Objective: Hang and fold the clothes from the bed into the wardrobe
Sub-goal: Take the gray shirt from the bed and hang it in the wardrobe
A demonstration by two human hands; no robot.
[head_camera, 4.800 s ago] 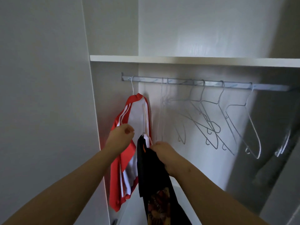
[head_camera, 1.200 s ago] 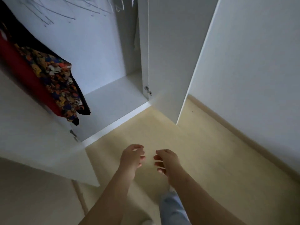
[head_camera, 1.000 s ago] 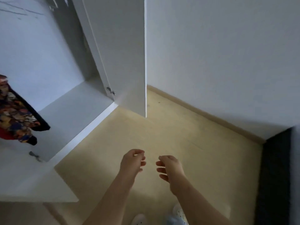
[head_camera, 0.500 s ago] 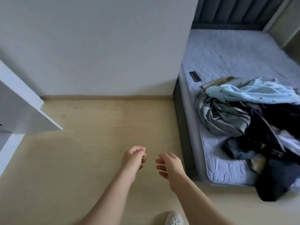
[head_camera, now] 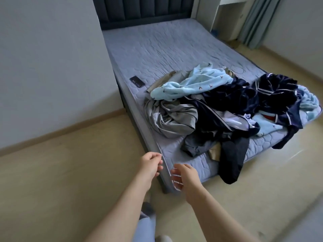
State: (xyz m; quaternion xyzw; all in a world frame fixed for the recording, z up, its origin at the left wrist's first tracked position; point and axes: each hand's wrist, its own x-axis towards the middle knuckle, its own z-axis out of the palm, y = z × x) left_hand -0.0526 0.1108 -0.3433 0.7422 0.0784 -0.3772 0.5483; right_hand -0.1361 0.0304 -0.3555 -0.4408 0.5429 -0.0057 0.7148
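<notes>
right hand [head_camera: 185,177] nearer | clothes pile [head_camera: 227,109] up-right on bed [head_camera: 157,49] | left hand [head_camera: 151,165] also loosely curled, empty

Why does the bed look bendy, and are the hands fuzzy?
Head view: the wide-angle lens bows the bed edge and skirting board. Head view: the right hand smears from motion blur, the left hand less; the clothes look sharp.

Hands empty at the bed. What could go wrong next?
The clothes are tangled; pulling one piece may drag others off the mattress. The dark garment hangs over the mattress end and may slide off entirely. The phone lies near the side edge; a swept garment could knock it off.
</notes>
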